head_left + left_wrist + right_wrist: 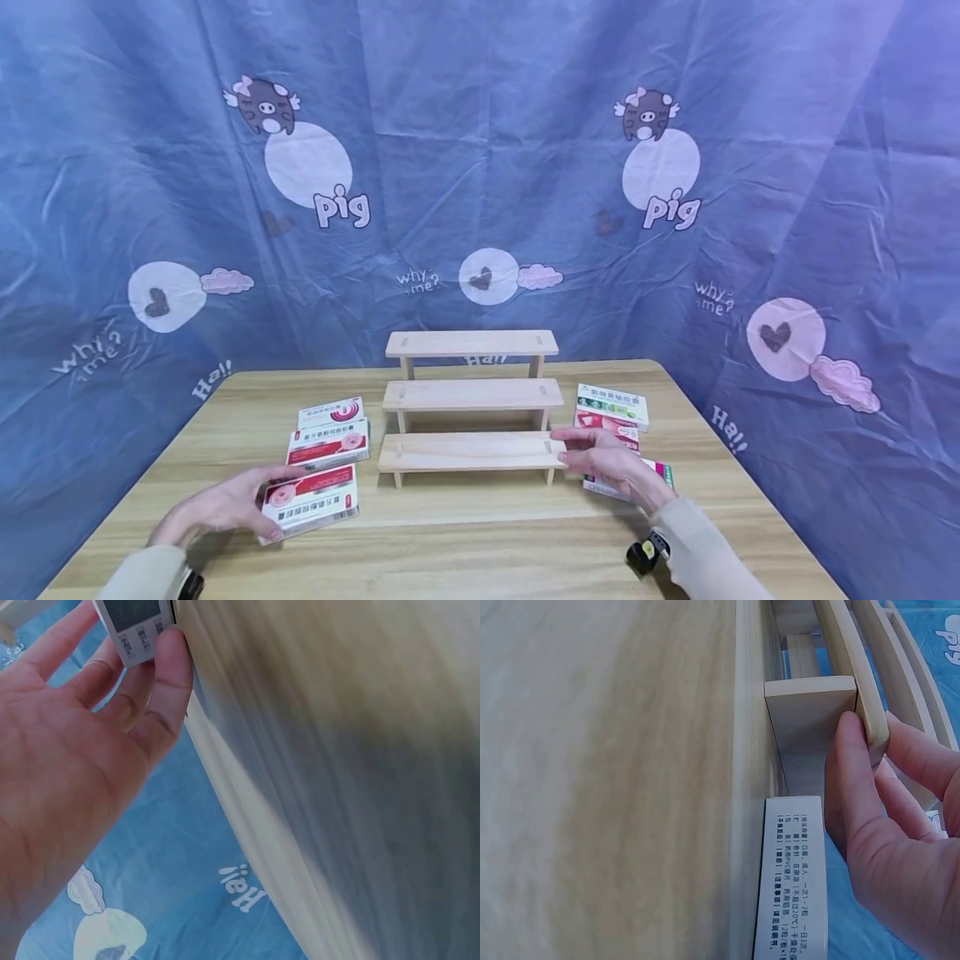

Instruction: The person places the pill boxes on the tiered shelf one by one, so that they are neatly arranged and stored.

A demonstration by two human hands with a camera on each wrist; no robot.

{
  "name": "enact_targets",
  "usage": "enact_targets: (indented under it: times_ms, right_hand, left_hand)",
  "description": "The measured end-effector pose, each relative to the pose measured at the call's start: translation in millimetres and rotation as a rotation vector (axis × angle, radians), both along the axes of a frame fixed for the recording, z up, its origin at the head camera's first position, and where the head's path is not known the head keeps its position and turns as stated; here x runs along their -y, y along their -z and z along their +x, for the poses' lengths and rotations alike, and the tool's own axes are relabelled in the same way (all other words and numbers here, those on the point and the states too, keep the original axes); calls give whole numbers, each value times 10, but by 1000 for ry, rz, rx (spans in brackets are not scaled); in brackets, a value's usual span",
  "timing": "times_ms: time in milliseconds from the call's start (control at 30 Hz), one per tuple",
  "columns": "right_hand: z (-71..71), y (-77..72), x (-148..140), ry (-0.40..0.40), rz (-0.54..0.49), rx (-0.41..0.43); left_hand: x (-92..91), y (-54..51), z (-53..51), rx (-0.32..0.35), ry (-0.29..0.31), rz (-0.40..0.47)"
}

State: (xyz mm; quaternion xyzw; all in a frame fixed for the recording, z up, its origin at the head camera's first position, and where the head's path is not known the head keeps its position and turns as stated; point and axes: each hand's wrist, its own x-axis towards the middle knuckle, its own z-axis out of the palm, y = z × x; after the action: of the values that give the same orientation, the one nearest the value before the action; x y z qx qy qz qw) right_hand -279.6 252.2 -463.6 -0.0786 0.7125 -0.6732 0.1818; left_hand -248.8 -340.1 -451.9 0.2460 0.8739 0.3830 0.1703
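A three-step pale wooden display stand (471, 451) stands in the middle of the table. At the right end of its lowest step, my right hand (613, 468) pinches the board between thumb and fingers; the right wrist view shows this hand (900, 817) closely. On the left, my left hand (217, 507) grips the nearest red-and-white medicine box (322, 498) by its left end. The left wrist view shows the thumb and fingers holding the box's end (139, 637). The box lies flat or nearly so; I cannot tell whether it is lifted.
Two more medicine boxes, one red and white (327, 444) and one white (330, 412), lie behind the held one. Right of the stand lie a green-and-white box (611, 404), a red box (607, 427) and a partly hidden box (663, 473). A blue curtain (480, 167) surrounds the table.
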Motion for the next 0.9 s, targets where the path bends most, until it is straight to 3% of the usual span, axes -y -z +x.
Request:
enact_targets:
  times_ms: [267, 467, 700, 900]
  right_hand:
    - [-20, 13, 11, 0, -22, 5]
    - [-27, 14, -2, 5, -28, 6]
    - [-20, 8, -4, 4, -43, 25]
    - [-26, 10, -4, -18, -63, 21]
  left_hand:
    - [-11, 18, -11, -15, -50, -34]
    - [-21, -56, -28, -22, -97, -51]
    - [8, -195, -79, -162, -108, -40]
    - [35, -284, -152, -199, -118, 2]
